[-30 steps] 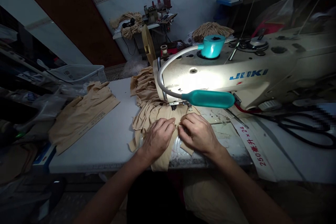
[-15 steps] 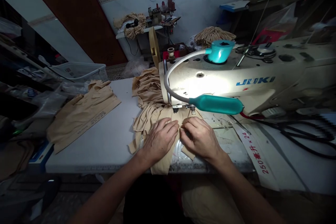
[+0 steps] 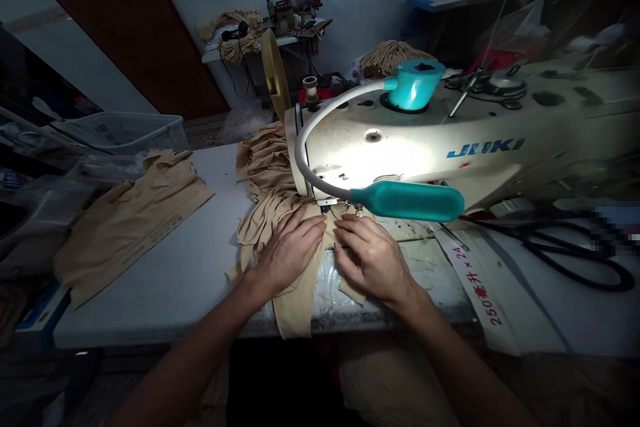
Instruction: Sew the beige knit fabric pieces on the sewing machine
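A cream sewing machine [image 3: 450,147] with a teal lamp [image 3: 407,200] on a curved white arm stands on the white table [image 3: 200,267]. Beige fabric [image 3: 300,310] lies under its needle and hangs over the table's front edge. My left hand [image 3: 287,250] lies flat on the fabric left of the needle, fingers stretched out. My right hand [image 3: 373,257] presses flat on the fabric just right of it, fingertips close to the presser foot. The two hands almost touch.
A heap of sewn beige pieces [image 3: 263,163] lies behind the machine. More beige cloth on cardboard [image 3: 130,220] sits at the left, with a clear plastic bin [image 3: 120,130] beyond. Black cables [image 3: 565,247] run at the right. A second work table [image 3: 260,37] stands at the back.
Both hands have slid forward with the fabric, closer to the needle. The view has shifted slightly, so everything sits a little lower and to the left.
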`<state>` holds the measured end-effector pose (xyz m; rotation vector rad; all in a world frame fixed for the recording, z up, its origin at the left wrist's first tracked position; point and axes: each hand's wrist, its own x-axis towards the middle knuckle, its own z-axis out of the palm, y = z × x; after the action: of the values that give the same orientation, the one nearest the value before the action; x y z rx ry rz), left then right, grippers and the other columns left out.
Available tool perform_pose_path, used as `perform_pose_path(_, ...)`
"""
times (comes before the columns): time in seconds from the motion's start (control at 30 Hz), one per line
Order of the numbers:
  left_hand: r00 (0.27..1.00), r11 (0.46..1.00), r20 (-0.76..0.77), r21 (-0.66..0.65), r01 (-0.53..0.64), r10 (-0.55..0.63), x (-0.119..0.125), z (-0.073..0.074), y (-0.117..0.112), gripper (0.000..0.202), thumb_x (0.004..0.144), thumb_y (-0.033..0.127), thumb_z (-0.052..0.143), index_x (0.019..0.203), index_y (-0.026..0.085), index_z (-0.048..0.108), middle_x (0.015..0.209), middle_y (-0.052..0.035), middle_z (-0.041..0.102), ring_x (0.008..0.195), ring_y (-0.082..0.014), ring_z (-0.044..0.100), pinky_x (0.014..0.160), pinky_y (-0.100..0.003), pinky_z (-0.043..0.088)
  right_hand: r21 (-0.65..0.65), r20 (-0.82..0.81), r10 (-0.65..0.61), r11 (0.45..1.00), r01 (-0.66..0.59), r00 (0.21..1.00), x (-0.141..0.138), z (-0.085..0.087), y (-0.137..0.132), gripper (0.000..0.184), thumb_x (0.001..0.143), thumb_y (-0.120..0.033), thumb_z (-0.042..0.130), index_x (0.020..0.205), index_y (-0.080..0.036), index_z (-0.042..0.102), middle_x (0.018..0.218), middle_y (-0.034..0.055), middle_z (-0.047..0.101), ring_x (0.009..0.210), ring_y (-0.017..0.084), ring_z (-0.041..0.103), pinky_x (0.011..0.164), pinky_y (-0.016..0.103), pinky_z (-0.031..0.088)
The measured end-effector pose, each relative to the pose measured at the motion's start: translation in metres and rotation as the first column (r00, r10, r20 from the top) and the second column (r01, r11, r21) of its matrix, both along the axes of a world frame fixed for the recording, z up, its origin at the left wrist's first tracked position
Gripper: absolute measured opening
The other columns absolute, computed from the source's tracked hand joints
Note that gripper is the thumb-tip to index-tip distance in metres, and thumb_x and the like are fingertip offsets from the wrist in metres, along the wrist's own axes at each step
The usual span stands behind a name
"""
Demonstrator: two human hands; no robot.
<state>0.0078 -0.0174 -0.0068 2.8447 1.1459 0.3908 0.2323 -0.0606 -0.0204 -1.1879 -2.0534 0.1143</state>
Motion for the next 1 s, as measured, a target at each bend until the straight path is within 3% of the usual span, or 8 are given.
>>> perform_pose_path(0.2,0.999,1.0,0.042,0.001,0.032,-0.032,-0.003,-0.004,0.002,0.041,0.112,0.023,0.042,0.149,0.024,0.061,0.152,-0.0057,0.064,0.16,-0.0306,0.036,0.125,-0.054,0.043,-0.022,-0.021,0.005,1.0,-0.006,1.0,0.0,0.0,0.004,0.026,0.098,-0.02,0.061,0.12,-0.018,0.075,0.124,0.0152,0.076,0.12,0.035,0.068,0.101,0.055,0.061)
perform_pose_path(0.3,0.998,1.0,0.049,-0.016,0.027,-0.026,-0.003,-0.003,0.003,0.042,0.112,0.022,0.041,0.15,0.024,0.06,0.154,-0.0044,0.063,0.16,-0.0296,0.036,0.127,-0.053,0.042,-0.001,-0.116,0.037,0.999,-0.038,0.993,0.001,0.005,0.002,0.026,0.099,-0.018,0.061,0.122,-0.017,0.075,0.124,0.0145,0.076,0.121,0.032,0.068,0.104,0.054,0.06)
perform_pose_path(0.5,0.997,1.0,0.081,-0.016,-0.021,0.022,0.003,-0.006,-0.001,0.043,0.112,0.022,0.039,0.15,0.023,0.061,0.155,-0.0052,0.062,0.158,-0.0297,0.039,0.127,-0.053,0.041,-0.019,-0.254,0.038,0.999,-0.045,0.966,0.026,0.028,-0.043,0.024,0.098,-0.014,0.065,0.118,-0.022,0.076,0.121,0.0093,0.077,0.118,0.026,0.07,0.103,0.047,0.06)
perform_pose_path(0.67,0.992,0.99,0.083,0.101,-0.103,0.095,0.013,-0.025,-0.008,0.045,0.108,0.018,0.039,0.145,0.019,0.064,0.151,-0.0084,0.064,0.152,-0.0371,0.046,0.122,-0.058,0.044,-0.092,-0.178,-0.191,0.98,0.177,0.965,0.101,0.037,-0.079,0.013,0.099,-0.021,0.065,0.1,-0.026,0.077,0.117,0.006,0.08,0.106,0.025,0.076,0.092,0.042,0.063)
perform_pose_path(0.77,0.993,0.977,0.076,0.187,-0.103,0.09,0.014,-0.04,-0.006,0.045,0.107,0.019,0.04,0.145,0.017,0.064,0.153,-0.0085,0.063,0.151,-0.04,0.047,0.12,-0.058,0.044,-0.059,-0.15,-0.427,0.904,0.423,0.892,0.167,0.046,-0.089,0.015,0.101,-0.031,0.064,0.096,-0.025,0.078,0.114,0.0076,0.081,0.103,0.028,0.078,0.089,0.044,0.064)
perform_pose_path(0.83,0.994,0.968,0.079,0.233,-0.09,0.073,0.013,-0.047,-0.002,0.045,0.107,0.02,0.04,0.144,0.016,0.065,0.152,-0.0084,0.064,0.149,-0.0409,0.048,0.118,-0.058,0.046,0.018,-0.096,-0.556,0.829,0.56,0.826,0.205,0.054,-0.092,0.022,0.104,-0.037,0.061,0.102,-0.025,0.079,0.117,0.01,0.079,0.109,0.032,0.076,0.09,0.048,0.064)
perform_pose_path(0.9,0.995,0.962,0.083,0.262,-0.081,0.061,0.012,-0.051,0.001,0.045,0.106,0.021,0.041,0.144,0.017,0.065,0.15,-0.008,0.066,0.148,-0.0409,0.05,0.116,-0.058,0.048,0.099,0.0,-0.617,0.783,0.614,0.787,0.232,0.057,-0.092,0.031,0.106,-0.042,0.056,0.117,-0.024,0.079,0.129,0.0124,0.076,0.122,0.036,0.071,0.097,0.052,0.063)
perform_pose_path(1.0,0.995,0.96,0.078,0.267,-0.083,0.064,0.012,-0.048,0.0,0.044,0.106,0.021,0.041,0.143,0.018,0.066,0.149,-0.0079,0.066,0.148,-0.0404,0.05,0.115,-0.056,0.049,0.103,0.209,-0.588,0.808,0.58,0.781,0.245,0.047,-0.088,0.046,0.109,-0.047,0.048,0.139,-0.02,0.071,0.147,0.0146,0.067,0.133,0.038,0.065,0.102,0.055,0.061)
